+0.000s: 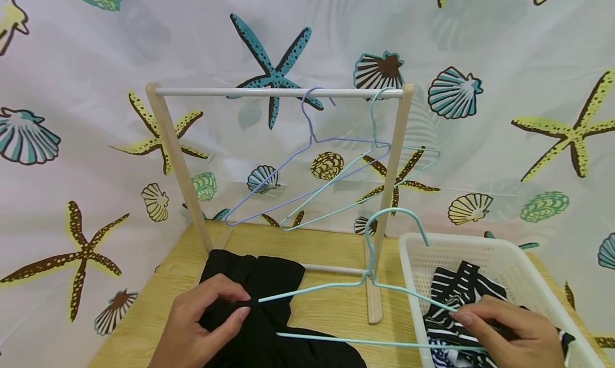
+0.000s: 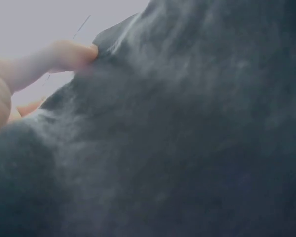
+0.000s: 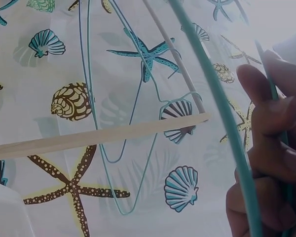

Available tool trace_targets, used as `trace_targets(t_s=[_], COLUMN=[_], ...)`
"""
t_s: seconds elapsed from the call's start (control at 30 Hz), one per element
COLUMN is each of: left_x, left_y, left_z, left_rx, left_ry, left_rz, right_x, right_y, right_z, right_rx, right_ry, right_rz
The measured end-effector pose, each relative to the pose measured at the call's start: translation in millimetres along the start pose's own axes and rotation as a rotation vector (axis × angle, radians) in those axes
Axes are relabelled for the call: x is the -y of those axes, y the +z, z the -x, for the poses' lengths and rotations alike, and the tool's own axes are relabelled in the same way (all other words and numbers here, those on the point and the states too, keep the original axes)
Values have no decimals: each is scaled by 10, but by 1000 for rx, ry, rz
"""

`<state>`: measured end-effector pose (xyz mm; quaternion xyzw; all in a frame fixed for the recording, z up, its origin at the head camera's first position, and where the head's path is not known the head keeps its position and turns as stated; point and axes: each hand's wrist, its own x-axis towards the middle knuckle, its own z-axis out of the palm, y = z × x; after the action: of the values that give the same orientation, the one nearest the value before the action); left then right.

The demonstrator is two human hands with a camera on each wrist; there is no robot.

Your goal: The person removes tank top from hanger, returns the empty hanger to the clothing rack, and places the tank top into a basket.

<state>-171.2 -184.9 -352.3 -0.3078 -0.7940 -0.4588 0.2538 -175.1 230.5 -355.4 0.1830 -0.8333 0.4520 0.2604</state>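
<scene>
A mint-green hanger [image 1: 326,286] is held up in front of me, its hook at the top. My right hand [image 1: 514,330] grips its right shoulder, and in the right wrist view the fingers curl round the thin bar. A black garment [image 1: 274,298] hangs over the hanger's left end and hides that end. Thumb and forefinger of my left hand [image 1: 206,317] pinch the black cloth near the hanger's left shoulder. The cloth fills most of the left wrist view. Whether the left fingers also hold the hanger through the cloth, I cannot tell.
Behind stands a small wooden rack with a white rod [image 1: 269,92]. A purple hanger [image 1: 269,178] and another mint hanger [image 1: 326,189] hang from it. At right, a white plastic basket [image 1: 408,266] holds striped black-and-white clothing [image 1: 456,293]. A patterned curtain [image 1: 192,37] backs the wooden table [image 1: 331,309].
</scene>
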Motion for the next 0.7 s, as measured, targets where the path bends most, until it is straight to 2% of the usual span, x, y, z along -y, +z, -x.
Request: trace_targets(t_s=[0.17, 0.27, 0.4, 0.7], left_x=[6, -5, -28, -22], left_y=[21, 21, 41, 82], left_z=[-12, -17, -8, -29], left_rx=[-25, -32, -35, -62], left_ry=[47, 44, 32, 54], left_rz=[25, 18, 4, -23], right_x=[46, 55, 36, 43], right_y=[-26, -17, -13, -37], right_z=[9, 10, 24, 25], right_rx=[19, 19, 1, -4], right_ry=[5, 17, -15, -41], right_rz=[-6, -15, -51, -79])
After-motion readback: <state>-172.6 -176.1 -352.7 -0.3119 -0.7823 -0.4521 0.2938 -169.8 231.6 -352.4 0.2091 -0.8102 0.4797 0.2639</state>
